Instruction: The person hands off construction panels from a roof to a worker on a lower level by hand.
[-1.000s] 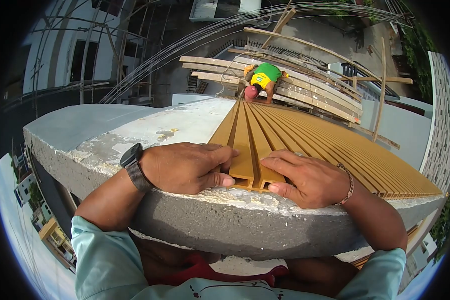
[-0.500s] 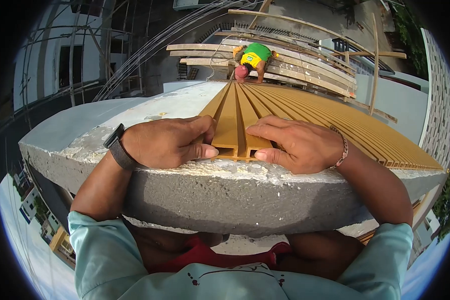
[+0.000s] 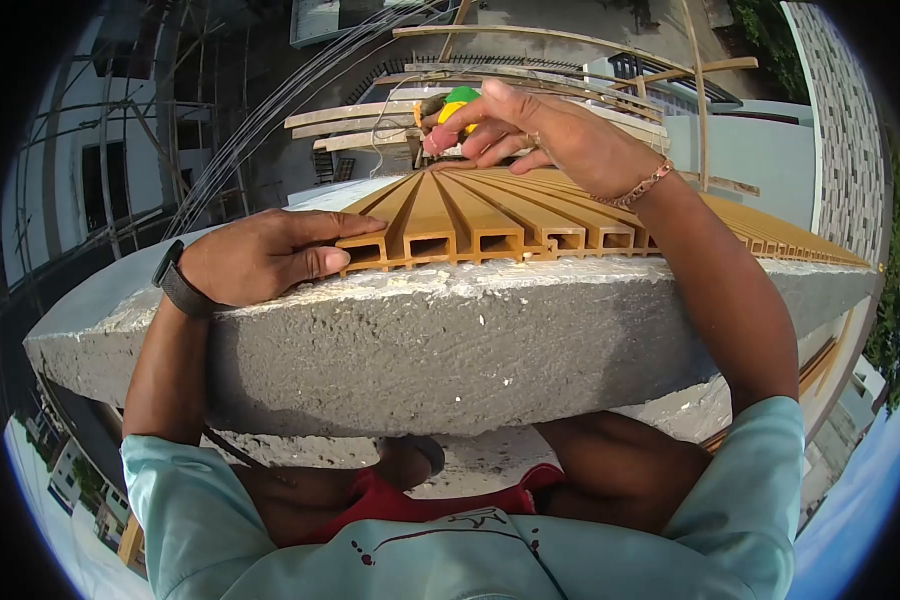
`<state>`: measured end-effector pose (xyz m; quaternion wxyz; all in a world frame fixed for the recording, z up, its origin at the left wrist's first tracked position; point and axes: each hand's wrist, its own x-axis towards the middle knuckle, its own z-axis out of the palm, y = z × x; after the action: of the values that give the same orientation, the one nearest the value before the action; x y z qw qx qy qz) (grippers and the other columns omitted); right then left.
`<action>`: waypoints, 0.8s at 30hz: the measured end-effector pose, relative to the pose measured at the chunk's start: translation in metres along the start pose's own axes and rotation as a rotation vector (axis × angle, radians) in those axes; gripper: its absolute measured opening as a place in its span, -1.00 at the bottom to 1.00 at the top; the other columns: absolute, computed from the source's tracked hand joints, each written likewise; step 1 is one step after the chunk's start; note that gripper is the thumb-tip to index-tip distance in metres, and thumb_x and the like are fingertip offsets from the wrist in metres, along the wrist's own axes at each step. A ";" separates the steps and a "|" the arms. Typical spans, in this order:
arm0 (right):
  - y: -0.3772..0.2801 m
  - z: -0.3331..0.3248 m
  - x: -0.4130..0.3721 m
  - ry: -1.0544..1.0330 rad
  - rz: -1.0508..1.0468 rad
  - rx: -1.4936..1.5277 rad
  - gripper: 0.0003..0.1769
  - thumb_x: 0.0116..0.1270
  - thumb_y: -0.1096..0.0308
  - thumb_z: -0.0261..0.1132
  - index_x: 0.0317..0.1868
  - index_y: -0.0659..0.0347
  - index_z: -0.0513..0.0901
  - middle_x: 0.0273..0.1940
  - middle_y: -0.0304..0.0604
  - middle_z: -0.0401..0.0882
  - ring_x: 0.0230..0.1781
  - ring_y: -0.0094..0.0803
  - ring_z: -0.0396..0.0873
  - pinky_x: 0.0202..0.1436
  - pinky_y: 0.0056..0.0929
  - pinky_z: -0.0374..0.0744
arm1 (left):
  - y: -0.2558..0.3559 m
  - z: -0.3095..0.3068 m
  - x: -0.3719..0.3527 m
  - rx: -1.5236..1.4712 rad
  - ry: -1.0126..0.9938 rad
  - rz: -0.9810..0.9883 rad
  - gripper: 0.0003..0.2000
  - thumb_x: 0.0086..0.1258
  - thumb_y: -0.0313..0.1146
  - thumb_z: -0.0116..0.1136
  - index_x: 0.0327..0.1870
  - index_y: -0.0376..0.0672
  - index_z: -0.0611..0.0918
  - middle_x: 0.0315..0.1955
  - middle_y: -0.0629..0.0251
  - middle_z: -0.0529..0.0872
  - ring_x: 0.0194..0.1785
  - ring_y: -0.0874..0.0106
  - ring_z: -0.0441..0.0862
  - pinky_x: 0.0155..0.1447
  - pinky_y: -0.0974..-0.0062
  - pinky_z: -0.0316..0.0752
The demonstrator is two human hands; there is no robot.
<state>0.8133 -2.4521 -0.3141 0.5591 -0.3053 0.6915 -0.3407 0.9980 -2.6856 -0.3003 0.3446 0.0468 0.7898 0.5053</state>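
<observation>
Ochre ribbed panelling, its hollow ends lining the far edge of the concrete ledge; leftmost rib being pinched by the left hand, apparently for steadying; right hand being held above, loosely spread, empty

concrete ledge: grey, rough-faced | far edge: flaking white coating | near side: scattered white specks | along far edge, from left of middle toward right end: open ends of tan ribbed panels
</observation>
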 end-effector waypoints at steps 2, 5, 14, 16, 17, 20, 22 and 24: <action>0.000 -0.009 -0.003 0.154 0.047 -0.025 -0.25 0.35 -0.34 -0.17 0.17 0.13 0.50 -0.04 -0.07 0.55 0.03 -0.34 0.50 0.12 -0.31 0.45 | -0.002 0.001 0.000 0.040 0.001 -0.005 -0.58 0.42 -0.11 -0.02 0.23 -0.07 0.47 -0.11 0.05 0.67 -0.17 0.24 0.64 0.00 0.40 0.48; -0.010 -0.017 -0.015 0.047 -0.018 -0.234 -0.38 0.37 -0.20 0.00 0.13 0.15 0.52 -0.08 -0.11 0.58 -0.04 -0.37 0.52 0.05 -0.36 0.47 | -0.003 0.000 -0.002 0.091 0.027 -0.010 -0.60 0.41 -0.12 0.00 0.20 -0.07 0.50 -0.21 0.02 0.69 -0.29 0.23 0.67 -0.11 0.35 0.50; 0.005 -0.026 -0.029 -0.310 0.075 -0.430 -0.34 -0.02 -0.11 0.45 -0.04 0.23 0.63 -0.18 -0.09 0.61 -0.16 -0.35 0.57 -0.11 -0.42 0.55 | 0.002 -0.001 -0.001 0.161 0.045 0.004 -0.59 0.40 -0.12 0.02 0.17 -0.12 0.52 -0.21 -0.02 0.69 -0.30 0.18 0.68 -0.16 0.33 0.51; 0.000 -0.024 -0.029 -0.312 0.072 -0.428 -0.37 -0.02 -0.09 0.44 -0.06 0.23 0.64 -0.22 -0.06 0.63 -0.19 -0.32 0.58 -0.12 -0.41 0.53 | 0.003 -0.001 0.000 0.136 0.047 0.030 -0.58 0.39 -0.12 0.03 0.18 -0.13 0.51 -0.19 -0.04 0.68 -0.27 0.17 0.68 -0.14 0.32 0.51; -0.003 -0.023 -0.030 -0.310 0.072 -0.426 -0.39 -0.01 -0.07 0.44 -0.08 0.24 0.65 -0.27 -0.03 0.66 -0.22 -0.29 0.60 -0.13 -0.40 0.51 | 0.006 -0.002 0.001 0.133 0.048 0.025 -0.58 0.39 -0.12 0.03 0.18 -0.13 0.51 -0.19 -0.04 0.68 -0.27 0.17 0.68 -0.14 0.32 0.51; -0.006 -0.022 -0.026 -0.340 0.084 -0.427 -0.35 -0.07 -0.05 0.49 -0.10 0.30 0.64 -0.20 -0.05 0.61 -0.22 -0.36 0.59 -0.17 -0.46 0.57 | 0.013 -0.006 0.001 0.119 -0.031 -0.076 -0.59 0.38 -0.25 0.04 0.19 -0.24 0.48 0.00 -0.05 0.61 -0.02 0.11 0.62 0.06 0.32 0.47; -0.002 -0.020 -0.026 -0.338 0.023 -0.449 -0.37 -0.07 -0.03 0.50 -0.11 0.31 0.64 -0.22 -0.03 0.61 -0.23 -0.36 0.59 -0.19 -0.47 0.58 | 0.009 -0.005 0.000 0.120 0.023 0.015 -0.60 0.38 -0.16 0.05 0.18 -0.12 0.51 -0.14 0.00 0.67 -0.15 0.14 0.66 -0.04 0.34 0.50; -0.003 -0.019 -0.026 -0.344 -0.007 -0.448 -0.44 -0.06 0.07 0.51 -0.14 0.31 0.64 -0.27 -0.03 0.61 -0.26 -0.38 0.59 -0.25 -0.50 0.57 | 0.009 -0.006 0.000 0.099 0.016 0.001 -0.60 0.38 -0.16 0.05 0.18 -0.12 0.51 -0.11 0.01 0.66 -0.12 0.13 0.65 -0.01 0.34 0.49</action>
<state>0.7993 -2.4310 -0.2941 0.5858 -0.4769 0.6434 -0.1243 0.9917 -2.6852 -0.2912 0.3355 0.0600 0.8164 0.4662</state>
